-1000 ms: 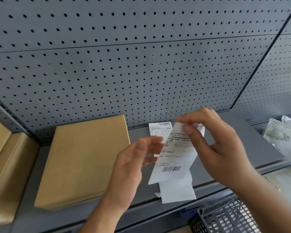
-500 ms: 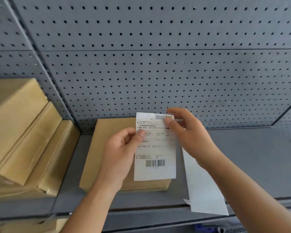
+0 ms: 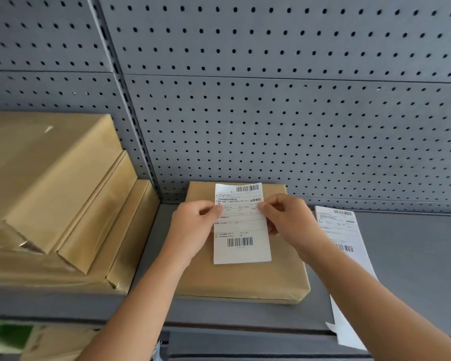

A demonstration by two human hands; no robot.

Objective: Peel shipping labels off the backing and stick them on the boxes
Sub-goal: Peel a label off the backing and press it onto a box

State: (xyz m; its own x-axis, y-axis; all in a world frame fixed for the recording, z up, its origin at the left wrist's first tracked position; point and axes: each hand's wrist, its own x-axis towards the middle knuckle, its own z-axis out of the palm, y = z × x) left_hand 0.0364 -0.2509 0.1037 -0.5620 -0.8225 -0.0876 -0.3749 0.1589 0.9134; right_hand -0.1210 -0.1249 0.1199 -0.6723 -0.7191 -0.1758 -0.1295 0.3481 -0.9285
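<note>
A white shipping label [image 3: 241, 230] with two barcodes hangs over the top of a flat brown box [image 3: 245, 280] on the grey shelf. My left hand [image 3: 193, 227] pinches the label's left edge. My right hand [image 3: 289, 220] pinches its right edge. Whether the label touches the box I cannot tell. To the right, the strip of remaining labels on their backing [image 3: 341, 235] lies on the shelf and hangs over its front edge.
A stack of brown wrapped boxes [image 3: 52, 199] fills the shelf on the left. A grey pegboard wall [image 3: 271, 113] stands behind. The grey shelf [image 3: 414, 269] stretches right of the strip. More brown boxes [image 3: 55, 340] sit on the level below.
The label came off its backing and both hands carried it left over the flat box. The strip of backing now lies on the shelf at the right. My view swung left.
</note>
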